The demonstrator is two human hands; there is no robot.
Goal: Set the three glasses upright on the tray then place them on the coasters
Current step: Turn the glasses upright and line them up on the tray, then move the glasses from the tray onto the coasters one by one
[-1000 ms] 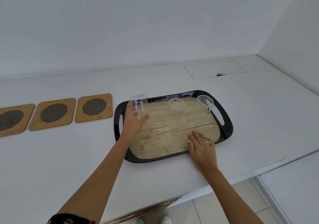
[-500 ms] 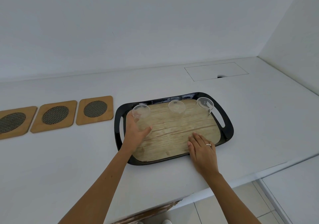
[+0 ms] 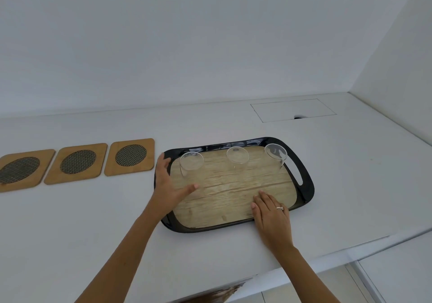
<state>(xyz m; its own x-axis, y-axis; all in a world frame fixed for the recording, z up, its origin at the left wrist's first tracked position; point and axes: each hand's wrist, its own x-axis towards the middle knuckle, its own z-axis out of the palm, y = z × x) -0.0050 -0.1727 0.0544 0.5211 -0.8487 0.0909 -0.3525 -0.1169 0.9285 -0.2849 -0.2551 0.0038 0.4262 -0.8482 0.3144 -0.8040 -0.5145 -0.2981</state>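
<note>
A black tray (image 3: pixel 306 183) with a wood-look floor lies on the white counter. Three clear glasses stand along its far side: the left glass (image 3: pixel 191 162), the middle glass (image 3: pixel 237 155) and the right glass (image 3: pixel 275 154). My left hand (image 3: pixel 168 186) is open just in front and to the left of the left glass, fingers spread, not touching it. My right hand (image 3: pixel 271 211) lies flat on the tray's near right edge. Three bamboo coasters with mesh centres, the nearest coaster (image 3: pixel 129 156), the middle coaster (image 3: pixel 76 163) and the far coaster (image 3: pixel 21 170), sit in a row left of the tray.
A rectangular hatch (image 3: pixel 293 110) with a finger notch is set in the counter behind the tray. Walls close the back and the right side. The counter's front edge runs just below my right wrist.
My left hand has lowered the left glass onto the tray and let go of it, then drawn back a little. The right hand has stayed put.
</note>
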